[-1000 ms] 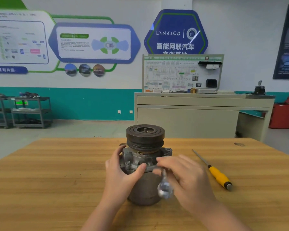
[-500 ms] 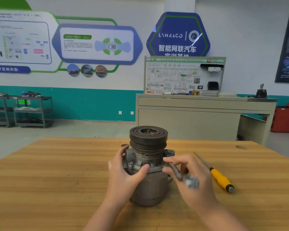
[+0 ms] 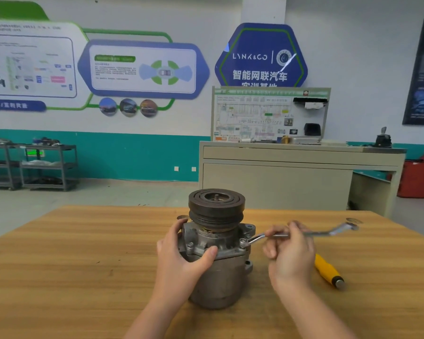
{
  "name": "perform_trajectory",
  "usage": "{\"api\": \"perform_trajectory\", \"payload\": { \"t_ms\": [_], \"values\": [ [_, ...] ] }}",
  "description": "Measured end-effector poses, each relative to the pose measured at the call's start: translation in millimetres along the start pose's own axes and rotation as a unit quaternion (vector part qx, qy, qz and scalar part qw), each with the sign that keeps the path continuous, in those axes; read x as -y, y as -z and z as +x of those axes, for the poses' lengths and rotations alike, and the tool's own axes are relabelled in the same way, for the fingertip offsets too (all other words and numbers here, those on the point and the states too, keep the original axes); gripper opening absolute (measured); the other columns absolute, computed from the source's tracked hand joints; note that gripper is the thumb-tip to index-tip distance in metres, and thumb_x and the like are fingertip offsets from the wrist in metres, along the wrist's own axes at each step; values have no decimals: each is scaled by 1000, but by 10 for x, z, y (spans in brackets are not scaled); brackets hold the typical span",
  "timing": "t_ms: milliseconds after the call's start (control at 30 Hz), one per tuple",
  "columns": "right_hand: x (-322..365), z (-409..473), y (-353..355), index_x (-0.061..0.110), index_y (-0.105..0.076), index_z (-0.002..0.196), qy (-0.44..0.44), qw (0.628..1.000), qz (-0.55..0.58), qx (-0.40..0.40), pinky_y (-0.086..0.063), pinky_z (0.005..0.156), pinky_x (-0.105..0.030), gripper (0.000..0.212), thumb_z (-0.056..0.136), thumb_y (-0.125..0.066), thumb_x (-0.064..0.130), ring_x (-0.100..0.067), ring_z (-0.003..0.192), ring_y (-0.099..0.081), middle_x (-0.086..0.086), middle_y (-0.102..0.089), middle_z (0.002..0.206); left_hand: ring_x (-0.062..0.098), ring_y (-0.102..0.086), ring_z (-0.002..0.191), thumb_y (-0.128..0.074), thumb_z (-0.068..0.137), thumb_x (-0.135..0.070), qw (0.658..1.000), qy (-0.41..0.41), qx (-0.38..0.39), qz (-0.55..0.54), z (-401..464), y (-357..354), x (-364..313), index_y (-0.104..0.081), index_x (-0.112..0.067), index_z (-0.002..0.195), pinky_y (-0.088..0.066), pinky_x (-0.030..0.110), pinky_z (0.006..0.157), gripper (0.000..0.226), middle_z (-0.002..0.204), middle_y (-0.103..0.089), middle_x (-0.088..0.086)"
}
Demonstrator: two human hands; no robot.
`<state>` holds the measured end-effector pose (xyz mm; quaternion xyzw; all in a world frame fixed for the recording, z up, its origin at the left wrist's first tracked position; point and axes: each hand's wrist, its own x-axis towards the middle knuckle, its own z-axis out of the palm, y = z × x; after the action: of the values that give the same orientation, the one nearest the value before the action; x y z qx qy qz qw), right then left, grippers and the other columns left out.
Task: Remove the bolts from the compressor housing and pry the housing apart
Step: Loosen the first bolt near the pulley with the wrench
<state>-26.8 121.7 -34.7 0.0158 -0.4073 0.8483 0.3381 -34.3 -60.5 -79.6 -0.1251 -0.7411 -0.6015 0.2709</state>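
Compressor (image 3: 216, 253) stood upright near the middle of the wooden table (image 3: 59, 265), its dark grooved pulley (image 3: 216, 206) on top and the grey housing (image 3: 218, 282) resting on the tabletop below. Left hand (image 3: 181, 260) wrapped around the left side of the body, with the thumb lying across the front of the flange and the fingers curled behind it, holding the unit in place. Right hand (image 3: 289, 250) pinched the shaft of a slim metal wrench (image 3: 301, 233) between thumb and curled fingers, close to the end that sat on a bolt (image 3: 242, 242) at the right front of the flange. That wrench ran out to the right, roughly level, and its far ring end was blurred above the table. Another bolt (image 3: 190, 245) showed on the flange's left front, just beside the left thumb. A screwdriver (image 3: 328, 271) with a yellow handle lay flat on the table to the right of the compressor, partly hidden behind the right hand and apart from the housing. Beyond the table stood a beige bench (image 3: 301, 167) carrying a wiring display board (image 3: 269, 113), and grey shelf carts (image 3: 47, 165) stood against the teal-banded wall at the far left.
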Motion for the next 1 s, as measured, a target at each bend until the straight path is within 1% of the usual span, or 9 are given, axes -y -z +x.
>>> {"api": "perform_trajectory", "payload": {
  "t_ms": [133,267,367,467,567,700,800,900,1000],
  "values": [
    [55,366,-119,9,-45,86,-266,962,-26,55,-31,32,-18,21,103,-33,13,-12,31,-37,-7,-52,48,-20,-42,104,-86,63,-46,1000,0,1,-5,7,5,3,-40,-48,133,-35,9,83,84,121,-44,-14],
    [258,504,-133,9,-48,79,-296,947,74,98,-46,38,-20,30,104,-37,21,-15,40,-55,-11,-62,57,-22,-41,103,-74,45,-70,1000,17,12,-5,32,35,-34,-39,-57,123,-35,10,80,87,119,-42,-20],
    [396,420,-78,9,-48,81,-199,968,76,135,-55,50,-27,27,104,-37,18,-22,54,-66,-18,-69,69,-28,-41,98,-83,54,-59,1000,14,16,-7,28,34,-23,-41,-58,120,-36,11,82,78,120,-43,-18],
    [408,198,-2,8,-44,86,-25,983,-66,172,-56,52,-29,20,103,-37,14,-25,55,-68,-18,-71,72,-28,-44,97,-85,61,-51,1000,4,7,6,31,23,7,-43,-50,127,-35,4,80,78,119,-45,-14],
    [381,14,64,15,-50,87,108,954,-166,227,-57,57,-29,14,95,-44,23,-26,60,-70,-14,-72,82,-28,-44,97,-85,62,-48,1000,1,2,9,31,19,14,-44,-46,131,-35,4,80,80,120,-45,-13],
    [351,-76,93,43,-60,81,194,910,-244,274,-59,68,-37,19,91,-48,31,-22,67,-72,-4,-73,89,-28,-44,97,-86,65,-41,1000,3,4,11,26,17,13,-43,-47,131,-36,5,78,79,120,-45,-15],
    [332,-138,118,41,-60,87,252,881,-286,281,-57,69,-30,19,98,-43,40,-11,69,-70,2,-72,81,-27,-45,99,-86,66,-40,1000,6,12,8,33,40,-3,-41,-53,127,-36,5,79,77,122,-47,-16],
    [285,-234,138,21,-60,95,361,802,-365,306,-53,65,-21,36,99,-40,50,-2,71,-66,7,-67,73,-18,-49,103,-88,64,-44,1000,8,16,3,46,66,-32,-41,-57,123,-37,8,85,76,124,-51,-13],
    [188,-334,119,9,-64,93,519,669,-388,363,-52,69,-20,26,99,-51,31,-13,74,-66,-5,-69,83,-5,-53,110,-76,53,-61,1000,7,15,3,38,69,-26,-44,-49,130,-43,22,97,84,124,-56,-7]
  ]
}}
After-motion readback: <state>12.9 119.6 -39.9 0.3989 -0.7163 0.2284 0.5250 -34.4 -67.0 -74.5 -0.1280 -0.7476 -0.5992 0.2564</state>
